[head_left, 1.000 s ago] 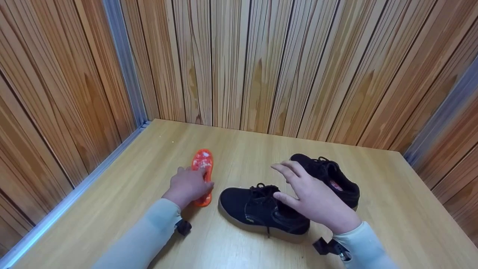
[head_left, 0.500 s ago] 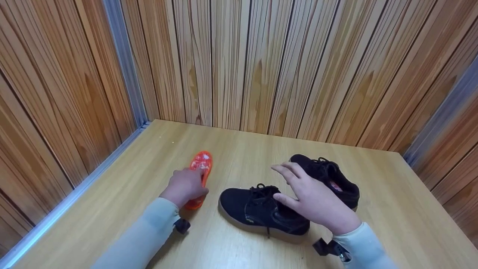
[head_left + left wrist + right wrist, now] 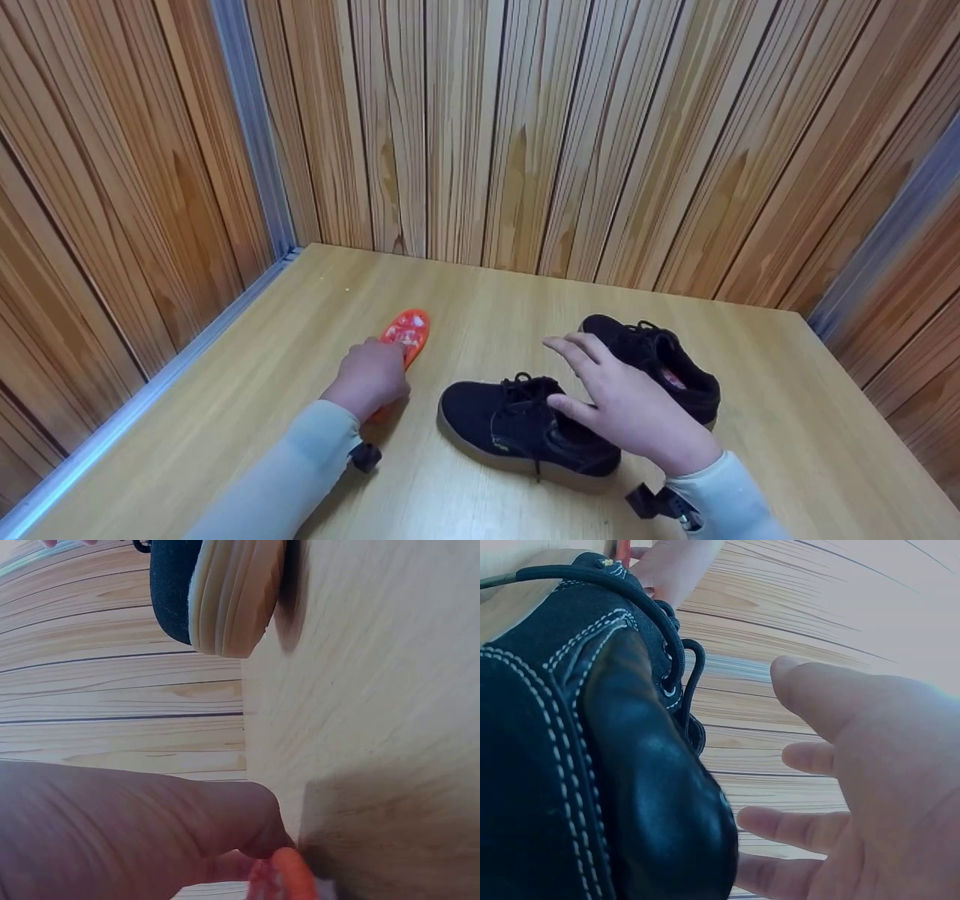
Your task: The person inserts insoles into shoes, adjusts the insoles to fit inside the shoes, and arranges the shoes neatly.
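Observation:
An orange-red insole (image 3: 409, 330) with white marbling lies at the left, partly hidden under my left hand (image 3: 371, 379). That hand pinches its edge between thumb and fingers; the left wrist view shows the orange end of the insole (image 3: 294, 875) at the thumb. A black lace-up shoe (image 3: 480, 416) with a tan sole stands in the middle, toe pointing left. Above its opening hovers my right hand (image 3: 626, 405), fingers spread and holding nothing. In the right wrist view a gap separates the right hand (image 3: 885, 780) from the shoe's dark collar (image 3: 652, 780).
Behind the right hand stands a second black shoe (image 3: 694, 382), with something reddish inside it. Wood-patterned panels (image 3: 517, 135) rise behind the wooden table (image 3: 480, 300), and a metal strip (image 3: 150, 390) runs along its left edge.
My left hand has shifted slightly left and closed its grip on the insole, which has turned so its near end swings left. The right hand stays almost still.

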The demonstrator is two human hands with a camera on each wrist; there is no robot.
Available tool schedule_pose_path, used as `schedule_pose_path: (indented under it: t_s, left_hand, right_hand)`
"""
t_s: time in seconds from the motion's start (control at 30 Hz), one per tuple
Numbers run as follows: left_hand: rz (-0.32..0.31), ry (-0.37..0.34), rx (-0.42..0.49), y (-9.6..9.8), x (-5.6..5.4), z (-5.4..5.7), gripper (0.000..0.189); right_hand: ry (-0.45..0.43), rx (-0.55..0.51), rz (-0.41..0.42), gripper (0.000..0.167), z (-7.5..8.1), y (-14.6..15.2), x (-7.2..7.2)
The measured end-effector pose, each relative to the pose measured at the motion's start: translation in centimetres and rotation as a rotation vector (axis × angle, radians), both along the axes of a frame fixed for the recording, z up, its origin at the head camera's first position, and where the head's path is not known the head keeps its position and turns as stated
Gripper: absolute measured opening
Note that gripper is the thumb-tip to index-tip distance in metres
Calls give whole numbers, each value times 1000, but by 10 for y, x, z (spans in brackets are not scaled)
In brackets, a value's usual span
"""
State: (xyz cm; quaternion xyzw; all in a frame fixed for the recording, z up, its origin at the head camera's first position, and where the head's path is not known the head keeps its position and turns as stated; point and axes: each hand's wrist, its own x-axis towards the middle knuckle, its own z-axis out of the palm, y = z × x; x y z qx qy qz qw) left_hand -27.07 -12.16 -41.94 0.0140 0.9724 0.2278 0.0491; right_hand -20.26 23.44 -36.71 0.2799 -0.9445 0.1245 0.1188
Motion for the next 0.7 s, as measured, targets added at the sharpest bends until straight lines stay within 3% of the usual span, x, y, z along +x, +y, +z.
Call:
schedule_pose_path:
  t_s: [0.7]
  left_hand:
    - [16,14,-52,6,-5,-2,40]
  right_hand:
    - [-23,52,45,63,-6,-1,-1]
